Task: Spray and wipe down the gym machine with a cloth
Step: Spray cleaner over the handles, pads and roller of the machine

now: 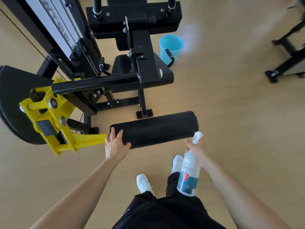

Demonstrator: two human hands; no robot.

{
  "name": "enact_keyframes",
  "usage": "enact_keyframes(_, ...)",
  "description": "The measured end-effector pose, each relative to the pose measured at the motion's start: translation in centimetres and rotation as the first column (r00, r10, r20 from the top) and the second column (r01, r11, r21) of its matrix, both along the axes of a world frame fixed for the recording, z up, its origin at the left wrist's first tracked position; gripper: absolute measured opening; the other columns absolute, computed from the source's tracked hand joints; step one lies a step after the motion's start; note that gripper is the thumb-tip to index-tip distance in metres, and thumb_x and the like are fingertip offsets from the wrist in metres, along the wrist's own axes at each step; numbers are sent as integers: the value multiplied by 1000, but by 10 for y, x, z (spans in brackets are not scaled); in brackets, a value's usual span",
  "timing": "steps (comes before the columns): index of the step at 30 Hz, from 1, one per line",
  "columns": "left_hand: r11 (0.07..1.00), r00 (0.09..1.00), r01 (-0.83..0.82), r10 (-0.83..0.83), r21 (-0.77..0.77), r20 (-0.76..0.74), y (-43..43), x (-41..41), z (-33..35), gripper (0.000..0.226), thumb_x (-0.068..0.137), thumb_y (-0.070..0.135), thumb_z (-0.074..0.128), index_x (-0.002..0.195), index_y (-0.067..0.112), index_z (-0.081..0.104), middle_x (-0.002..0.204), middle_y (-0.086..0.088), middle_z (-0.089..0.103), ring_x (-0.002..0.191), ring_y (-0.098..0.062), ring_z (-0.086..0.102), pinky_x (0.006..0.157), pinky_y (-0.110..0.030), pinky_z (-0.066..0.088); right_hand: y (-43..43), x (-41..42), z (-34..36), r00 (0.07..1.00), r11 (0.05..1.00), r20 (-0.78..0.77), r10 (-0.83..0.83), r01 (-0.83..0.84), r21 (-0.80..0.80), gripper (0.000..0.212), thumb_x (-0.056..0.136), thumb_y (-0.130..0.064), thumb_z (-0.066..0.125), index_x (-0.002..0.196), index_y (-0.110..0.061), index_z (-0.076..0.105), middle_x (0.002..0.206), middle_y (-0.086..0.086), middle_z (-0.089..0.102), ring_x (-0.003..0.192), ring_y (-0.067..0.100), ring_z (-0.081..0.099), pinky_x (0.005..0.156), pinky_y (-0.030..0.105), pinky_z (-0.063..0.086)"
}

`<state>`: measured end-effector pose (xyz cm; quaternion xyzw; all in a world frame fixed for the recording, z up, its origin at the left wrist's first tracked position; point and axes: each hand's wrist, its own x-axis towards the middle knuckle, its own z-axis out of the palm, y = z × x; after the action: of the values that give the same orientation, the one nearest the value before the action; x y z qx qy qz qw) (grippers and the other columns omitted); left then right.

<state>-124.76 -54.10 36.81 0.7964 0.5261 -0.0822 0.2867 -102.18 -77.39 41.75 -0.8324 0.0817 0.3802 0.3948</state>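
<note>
A black gym machine [140, 63] with a yellow lever arm [54, 116] stands in front of me. Its black padded roller [158, 128] lies crosswise near my feet. My left hand [115, 144] rests on the roller's left end, fingers spread over the top and thumb along the near side. My right hand [197, 151] grips the neck of a white spray bottle [189, 174] with a blue label. The bottle's nozzle sits at the roller's right end. No cloth is in sight.
A light blue bucket [171, 45] stands on the wooden floor to the right of the machine's seat. Another black machine frame [287, 60] occupies the far right. My white shoes [143, 182] are just behind the roller. The weight stack [66, 27] rises at the upper left.
</note>
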Motion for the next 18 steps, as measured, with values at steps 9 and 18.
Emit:
enact_keyframes(9, 989, 979, 146, -141, 25, -146, 11, 2, -14, 89, 93, 39, 60, 164, 28, 6, 173, 1, -7, 158, -33, -10, 127, -54, 12, 7, -18, 4, 979, 980, 46, 200, -198, -34, 30, 89, -43, 75, 93, -25, 52, 83, 3, 73, 75, 20, 76, 84, 44, 62)
enact_keyframes(18, 980, 976, 199, -195, 27, -98, -37, -41, -25, 91, 91, 32, 62, 164, 28, 8, 172, 5, -9, 159, -29, -5, 124, -42, 28, 62, -63, 21, 655, 659, 71, 752, -744, -111, 22, 92, -43, 70, 91, -30, 53, 67, -3, 74, 68, 5, 70, 73, 25, 52)
